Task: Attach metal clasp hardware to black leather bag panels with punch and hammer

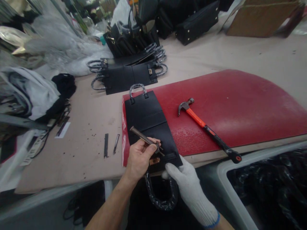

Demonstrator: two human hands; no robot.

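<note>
i could not make out on my feed the lower tip of the metal rod (142,135), which got lost among dark shapes beside the left hand (137,159). that hand, bare, gripped the rod between thumb and fingers, covering part of the black bag (147,110) and one end of its gold clasp (154,161). the gloved right hand (189,182) held the bag's near right corner, thumb on top, most other fingers hidden below. both forearms were cut off by the bottom of my view.

the rod slanted over the bag's near half, its upper end toward the far left, its lower end toward the near right. the bag lay flat on the left end of a red mat (240,108), its long axis running away from the wearer and leaning left at the far end. the near handle (161,205) hung past the table edge.

the rod looked brownish and dull; the bag was smooth, with a crease across its middle and shiny wrapped handles.
</note>
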